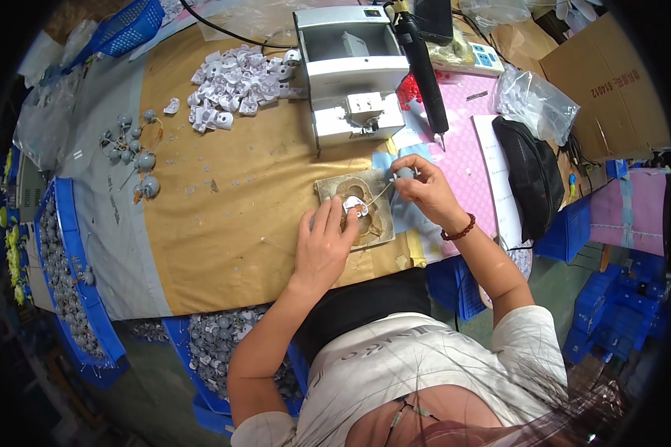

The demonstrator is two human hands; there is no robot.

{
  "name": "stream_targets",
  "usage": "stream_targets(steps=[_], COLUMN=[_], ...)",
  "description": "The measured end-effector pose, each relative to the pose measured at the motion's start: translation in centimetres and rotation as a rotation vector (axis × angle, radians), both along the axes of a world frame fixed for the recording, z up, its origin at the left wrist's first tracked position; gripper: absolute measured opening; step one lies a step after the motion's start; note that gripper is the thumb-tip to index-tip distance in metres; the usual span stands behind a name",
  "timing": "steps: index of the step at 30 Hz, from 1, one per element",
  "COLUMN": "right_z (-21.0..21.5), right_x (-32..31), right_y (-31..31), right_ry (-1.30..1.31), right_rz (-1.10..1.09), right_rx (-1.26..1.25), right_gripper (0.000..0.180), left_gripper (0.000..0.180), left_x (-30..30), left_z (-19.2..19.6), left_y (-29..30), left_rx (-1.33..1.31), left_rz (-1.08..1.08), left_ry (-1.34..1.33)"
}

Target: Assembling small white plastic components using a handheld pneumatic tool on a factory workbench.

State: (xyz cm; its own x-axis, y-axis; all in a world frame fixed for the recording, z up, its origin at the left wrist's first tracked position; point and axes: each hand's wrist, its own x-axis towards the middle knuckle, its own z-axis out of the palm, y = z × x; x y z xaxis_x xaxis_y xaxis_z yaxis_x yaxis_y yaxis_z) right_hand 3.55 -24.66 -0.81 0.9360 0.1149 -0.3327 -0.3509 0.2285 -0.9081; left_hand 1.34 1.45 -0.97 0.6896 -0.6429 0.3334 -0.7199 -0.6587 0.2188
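On the near edge of the bench lies a square, tan fixture block [382,232] with rounded hollows. A small white plastic part [356,205] sits in it, with something orange-brown beside it. My left hand [325,237] rests on the block's left side, its fingertips at the white part. Pinched in my right hand [428,189], above the block's right edge, is a round grey part [405,173]. A thin pale wire [380,200] runs from it toward the white part. Past my right hand, a black electric screwdriver [423,74] hangs tip down.
A pile of white plastic parts [235,86] lies at the back left, near loose grey balls with wires [146,161]. Behind the block stands a white metal machine [354,82]. A black pouch [529,167] lies at right. Blue bins of grey parts [89,276] stand left.
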Motion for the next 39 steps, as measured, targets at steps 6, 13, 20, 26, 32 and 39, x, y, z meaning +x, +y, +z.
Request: stream_targets(steps=[6,13,20,26,32,39], right_z=[1.4,1.0,1.6,-0.3,0.8,1.3], right_x=[1.4,2.6,2.1,0.9,0.9,1.3], right_y=[2.0,1.9,3.5,3.6,1.9,2.3], right_ry=[-0.025,-0.147,-0.571,-0.451,-0.119,0.037], right_rz=[0.003,0.346,0.386,0.284,0.135,0.386], right_rx=[0.276,-0.363,-0.786,-0.722,-0.025,-0.148], right_gripper=[0.038,0.025,0.033,0.034,0.030,0.029], left_gripper=[0.039,0.024,0.020,0.016,0.012,0.011], left_x=[0.0,0.5,0.4,0.3,0.4,0.2], left_z=[0.2,0.2,-0.3,0.1,0.5,0.3], left_y=[-0.3,-1.5,-1.6,-1.8,-2.2,-2.3], left_rx=[-0.033,-0.177,-0.213,-0.198,-0.159,-0.160], left_rz=[0.050,0.162,0.186,0.165,0.171,0.169], left_ry=[0.034,0.060,0.034,0.031,0.038,0.051])
